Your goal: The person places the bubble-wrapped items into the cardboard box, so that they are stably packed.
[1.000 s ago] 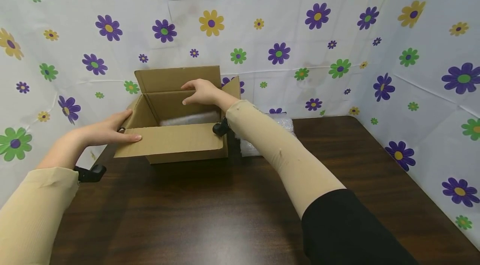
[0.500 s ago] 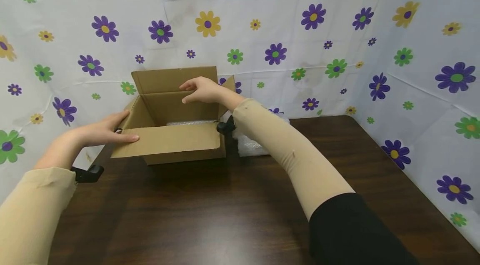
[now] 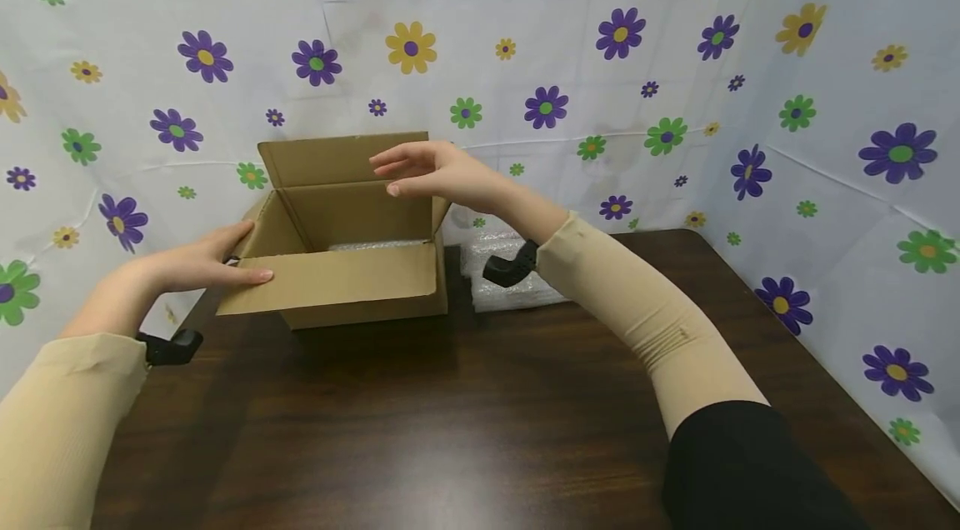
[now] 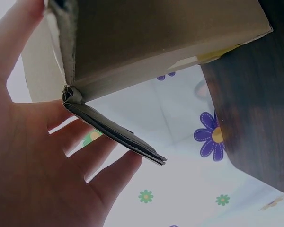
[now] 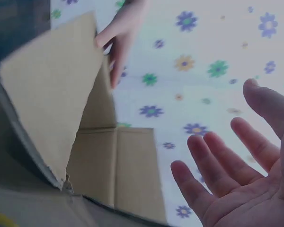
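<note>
A cardboard box stands with its flaps up and out at the back left of the table. My left hand holds its left front corner, the thumb lying on the front flap. In the left wrist view the fingers of that hand spread along the folded side flap. Bubble wrap shows inside the box, mostly hidden by the front flap. My right hand is in the air above the box's right side, holding nothing. Its fingers are spread and slightly bent in the right wrist view.
More bubble wrap lies on the dark wooden table, just right of the box. A white cloth with printed flowers hangs behind and on the right. The table's right edge borders that cloth.
The right hand has drawn back to the right from over the box, uncovering more of the bubble wrap beside it. The white blur inside the box has settled. The left hand keeps its hold.
</note>
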`<state>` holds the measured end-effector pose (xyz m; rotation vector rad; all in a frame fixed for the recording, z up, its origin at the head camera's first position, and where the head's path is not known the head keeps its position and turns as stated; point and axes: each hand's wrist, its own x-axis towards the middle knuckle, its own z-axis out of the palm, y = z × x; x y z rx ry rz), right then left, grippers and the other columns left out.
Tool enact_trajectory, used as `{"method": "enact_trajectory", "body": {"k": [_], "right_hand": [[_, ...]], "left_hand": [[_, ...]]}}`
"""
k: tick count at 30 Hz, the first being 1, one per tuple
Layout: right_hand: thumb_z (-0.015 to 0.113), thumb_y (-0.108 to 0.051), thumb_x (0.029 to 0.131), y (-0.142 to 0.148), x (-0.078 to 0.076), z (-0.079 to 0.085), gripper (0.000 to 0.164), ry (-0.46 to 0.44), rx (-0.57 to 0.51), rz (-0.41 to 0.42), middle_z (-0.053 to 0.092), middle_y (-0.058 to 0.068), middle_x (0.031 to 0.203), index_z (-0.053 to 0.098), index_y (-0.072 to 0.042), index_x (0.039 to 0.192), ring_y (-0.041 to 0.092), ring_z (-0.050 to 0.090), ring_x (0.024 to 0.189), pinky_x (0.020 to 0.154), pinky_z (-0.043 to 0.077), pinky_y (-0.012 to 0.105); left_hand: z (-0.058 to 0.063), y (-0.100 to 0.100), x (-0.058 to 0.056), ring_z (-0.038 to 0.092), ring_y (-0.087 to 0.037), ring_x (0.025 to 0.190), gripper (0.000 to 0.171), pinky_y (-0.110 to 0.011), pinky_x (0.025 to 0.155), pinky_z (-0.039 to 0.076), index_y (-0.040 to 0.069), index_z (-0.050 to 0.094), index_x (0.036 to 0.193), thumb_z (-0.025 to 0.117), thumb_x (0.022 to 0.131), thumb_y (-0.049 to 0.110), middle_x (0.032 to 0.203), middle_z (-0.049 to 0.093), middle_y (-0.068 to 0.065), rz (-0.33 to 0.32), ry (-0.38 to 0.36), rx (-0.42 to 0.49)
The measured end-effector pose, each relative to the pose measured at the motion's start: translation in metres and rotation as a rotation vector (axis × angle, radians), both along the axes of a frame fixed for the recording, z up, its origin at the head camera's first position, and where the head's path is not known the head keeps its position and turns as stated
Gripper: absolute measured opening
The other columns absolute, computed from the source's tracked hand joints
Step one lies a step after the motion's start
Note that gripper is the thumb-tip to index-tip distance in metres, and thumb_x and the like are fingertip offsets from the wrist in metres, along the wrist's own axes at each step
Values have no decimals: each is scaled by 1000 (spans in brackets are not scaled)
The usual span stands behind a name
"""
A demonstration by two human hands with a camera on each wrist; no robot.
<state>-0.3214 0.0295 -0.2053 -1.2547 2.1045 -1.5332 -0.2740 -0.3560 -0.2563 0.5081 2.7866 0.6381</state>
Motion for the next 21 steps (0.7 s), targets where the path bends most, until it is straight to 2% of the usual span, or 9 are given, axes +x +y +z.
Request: {"method": "enact_trajectory", "body": {"k": [3,6,9,14,18,21], "right_hand": [[65,-11,92,26,13,-2,44,-36,-73,24,60,5,130,55,-6,135,21,60,116,99,46,37],[64,-7,92,53,21,-11,46,-56,-85,-2,59,10,132,53,-3,136,27,56,121,99,46,41],[66,-8,92,82,21,-28,47,19,-9,-87,60,11,131,53,-2,136,27,56,121,98,46,40],[70,-17,91,127,12,-73,47,207,178,-217,60,9,131,57,-6,135,22,57,118,102,43,42],[71,-23,90,154,7,-105,50,254,269,-294,60,9,131,57,-8,135,24,55,119,104,40,46],[72,-28,89,168,6,-124,54,277,321,-336,58,8,134,56,-10,137,24,53,121,104,39,48]], "left_hand": [[1,0,0,6,-60,135,102,-75,98,17,-7,-6,151,64,91,37,150,4,-41,3,-11,-11],[1,0,-1,5,-60,135,102,-75,98,17,-7,-6,151,63,91,38,150,3,-41,-1,-16,-20],[2,1,-2,5,-60,135,101,-75,98,17,-8,-5,151,64,91,37,150,4,-42,-7,-14,-21],[3,1,-2,6,-59,135,100,-74,99,17,-8,-5,151,64,91,34,149,4,-42,-10,-13,-15],[3,1,-2,9,-60,133,99,-74,97,19,-9,-4,150,63,92,34,148,7,-43,-14,-7,-24],[2,2,-2,11,-60,133,98,-74,97,21,-9,-3,150,63,92,32,147,9,-43,-14,-1,-28]]}}
